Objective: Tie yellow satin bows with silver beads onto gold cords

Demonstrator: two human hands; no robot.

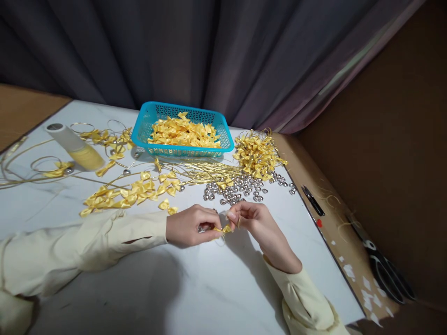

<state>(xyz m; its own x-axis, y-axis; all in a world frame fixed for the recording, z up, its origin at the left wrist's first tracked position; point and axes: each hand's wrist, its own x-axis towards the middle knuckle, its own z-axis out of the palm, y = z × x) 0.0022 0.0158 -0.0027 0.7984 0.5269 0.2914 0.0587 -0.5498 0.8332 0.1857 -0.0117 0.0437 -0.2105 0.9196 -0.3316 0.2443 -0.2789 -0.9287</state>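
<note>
My left hand (190, 225) and my right hand (256, 223) meet over the white table (195, 288), both pinched on a small yellow ribbon bow (225, 229) between their fingertips. Something small and silvery (202, 228) shows under the left fingers. Just beyond the hands lies a heap of silver heart-shaped beads (240, 188). A row of loose yellow bows (129, 193) lies to the left of them. Both arms wear pale yellow sleeves.
A blue plastic basket (146, 125) full of yellow bows stands at the back. A pile of bows on gold wire (258, 156) lies at its right. A white spool (75, 146) and gold wire rings (45, 163) lie at the left. Black scissors (382, 267) and a black tool (313, 200) rest on the brown surface at the right.
</note>
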